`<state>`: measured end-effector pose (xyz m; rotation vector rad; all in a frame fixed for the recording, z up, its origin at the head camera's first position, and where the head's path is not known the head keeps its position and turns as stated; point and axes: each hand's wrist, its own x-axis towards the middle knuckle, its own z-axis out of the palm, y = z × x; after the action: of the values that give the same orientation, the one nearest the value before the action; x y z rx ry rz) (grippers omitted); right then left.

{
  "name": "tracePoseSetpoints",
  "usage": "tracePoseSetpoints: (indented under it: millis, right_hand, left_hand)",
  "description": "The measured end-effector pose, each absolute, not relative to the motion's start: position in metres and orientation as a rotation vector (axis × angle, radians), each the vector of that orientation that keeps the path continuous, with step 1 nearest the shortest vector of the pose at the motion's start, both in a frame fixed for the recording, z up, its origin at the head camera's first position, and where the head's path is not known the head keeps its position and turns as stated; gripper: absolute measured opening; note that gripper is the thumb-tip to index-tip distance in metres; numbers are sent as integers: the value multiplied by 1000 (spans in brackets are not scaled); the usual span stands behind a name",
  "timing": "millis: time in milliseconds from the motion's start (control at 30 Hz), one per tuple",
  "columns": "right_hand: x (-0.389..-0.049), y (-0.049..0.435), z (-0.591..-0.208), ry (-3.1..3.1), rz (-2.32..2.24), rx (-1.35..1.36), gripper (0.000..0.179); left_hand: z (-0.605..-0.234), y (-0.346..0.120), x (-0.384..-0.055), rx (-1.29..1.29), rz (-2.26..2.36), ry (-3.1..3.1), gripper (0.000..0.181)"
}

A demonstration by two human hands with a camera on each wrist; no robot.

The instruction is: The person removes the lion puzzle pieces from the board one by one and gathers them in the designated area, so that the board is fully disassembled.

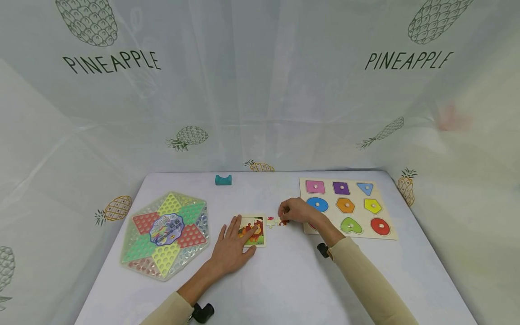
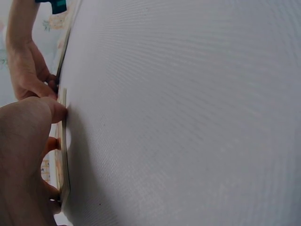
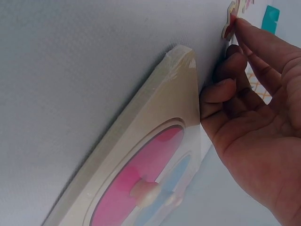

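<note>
A small square picture puzzle in a pale wooden frame lies on the table. My left hand rests on it with spread fingers, and in the left wrist view the thumb touches the edge of its board. To its right lies a light puzzle piece with a pink mark. My right hand pinches a red-and-brown puzzle piece by the fingertips, low at the table just right of that light piece. The fingers partly cover the held piece in the head view.
A wooden shape board with coloured knobbed shapes lies at the right, partly under the right wrist. At the left is a hexagonal Chinese checkers board under clear wrap. A teal block sits near the back edge, before a pineapple-print curtain.
</note>
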<state>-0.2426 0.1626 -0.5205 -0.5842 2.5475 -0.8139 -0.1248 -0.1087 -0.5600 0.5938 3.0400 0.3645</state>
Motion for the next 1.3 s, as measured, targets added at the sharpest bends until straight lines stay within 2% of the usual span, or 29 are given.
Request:
tracePoseSetpoints:
  millis: [1300]
  right_hand:
    - [-244, 161, -514, 2537, -809, -612, 5]
  left_hand:
    - [-560, -108, -125, 599, 379, 3041, 58]
